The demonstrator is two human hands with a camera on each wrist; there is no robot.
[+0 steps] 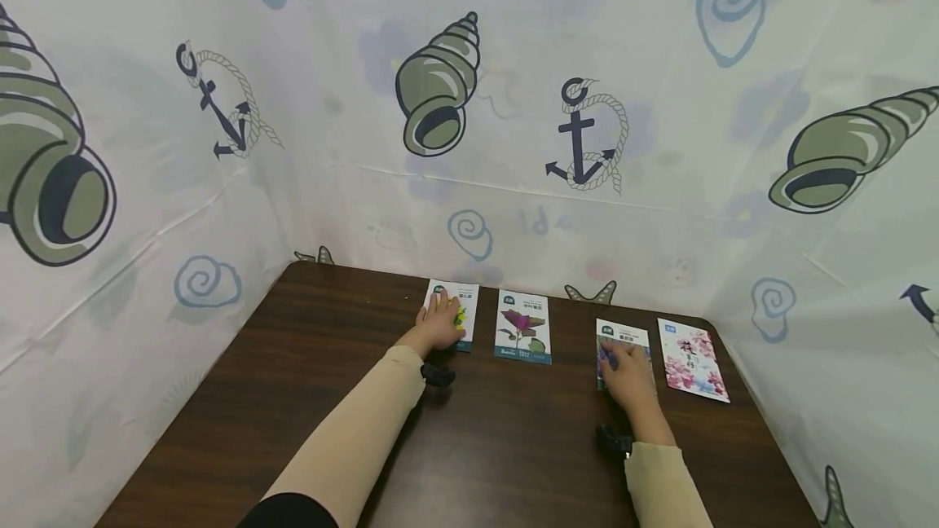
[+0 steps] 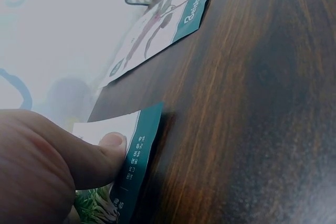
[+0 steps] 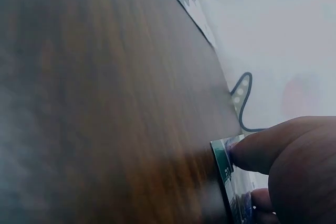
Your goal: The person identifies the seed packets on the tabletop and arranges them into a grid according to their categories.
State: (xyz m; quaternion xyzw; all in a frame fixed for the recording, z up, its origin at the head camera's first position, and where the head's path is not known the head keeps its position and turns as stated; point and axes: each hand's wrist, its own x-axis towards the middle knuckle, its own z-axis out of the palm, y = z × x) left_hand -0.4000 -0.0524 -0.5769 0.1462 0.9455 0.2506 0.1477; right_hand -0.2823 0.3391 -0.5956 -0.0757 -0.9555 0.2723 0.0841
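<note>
My left hand [image 1: 440, 326] lies on a seed packet [image 1: 469, 314] with yellow flowers, its fingers extended over it. In the left wrist view the thumb rests on top of this packet [image 2: 142, 153], near its green lower band. My right hand [image 1: 629, 377] touches a second seed packet [image 1: 632, 332], which has purple flowers. The right wrist view shows the thumb and bent fingertips on the face of that packet [image 3: 223, 158]; the hand hides much of it. Between the hands lies a packet with a magenta flower [image 1: 522, 326]. A pink-blossom packet [image 1: 693, 358] lies right of my right hand.
The packets lie in a row near the far edge of a dark wooden table [image 1: 513, 446]. A white cloth wall [image 1: 513, 226] printed with shells and anchors surrounds the table's back and sides. Dark bands [image 1: 438, 375] sit on both wrists.
</note>
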